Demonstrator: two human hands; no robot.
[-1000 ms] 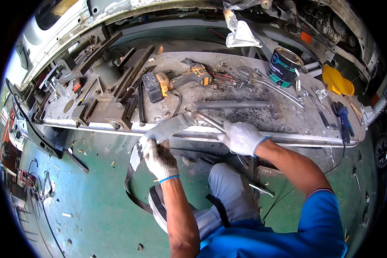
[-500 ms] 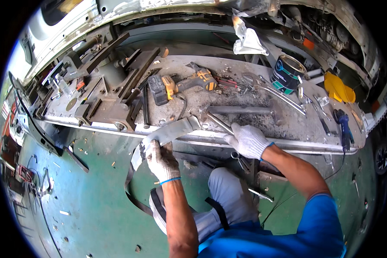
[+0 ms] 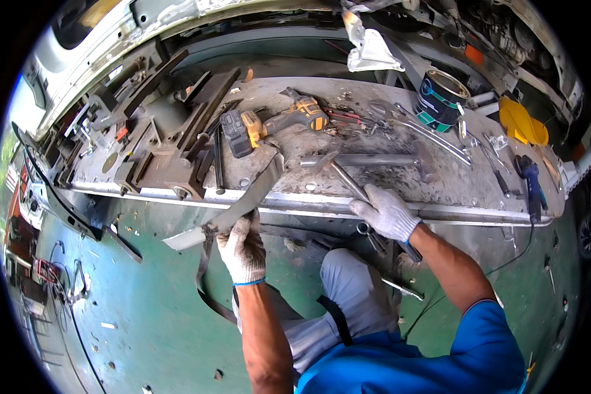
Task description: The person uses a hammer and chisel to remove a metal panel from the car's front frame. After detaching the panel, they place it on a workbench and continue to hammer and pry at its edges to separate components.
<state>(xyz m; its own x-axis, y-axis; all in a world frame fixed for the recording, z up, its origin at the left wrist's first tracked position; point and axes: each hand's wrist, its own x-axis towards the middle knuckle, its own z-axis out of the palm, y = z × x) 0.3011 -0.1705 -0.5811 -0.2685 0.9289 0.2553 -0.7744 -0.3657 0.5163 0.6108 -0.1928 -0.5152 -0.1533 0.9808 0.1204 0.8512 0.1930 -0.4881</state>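
My left hand [image 3: 241,249], in a whitish knit glove, is closed on a bent strip of grey sheet metal [image 3: 248,194]. The strip tilts up from the lower left, and its upper end reaches over the bench edge. In my gloved right hand [image 3: 387,213] is the metal shaft of a hammer [image 3: 347,178]. Its head, slightly blurred, is raised at the upper left, and the dark butt of the handle sticks out below my palm. The hammer is apart from the strip. Behind it a second hammer [image 3: 374,159] with a tubular handle lies on the bench.
The worn metal bench [image 3: 289,177] carries a yellow-black cordless power tool [image 3: 302,115], long wrenches [image 3: 437,143], a dark can [image 3: 440,102] and a blue corded tool [image 3: 526,177]. Heavy steel fixtures [image 3: 171,125] stand at left. Vehicle bodywork [image 3: 203,16] overhangs the far side.
The metal strip has turned in my left hand: its lower end swung out leftward and its upper end moved left and up. The hammer head has risen slightly, and its butt now shows.
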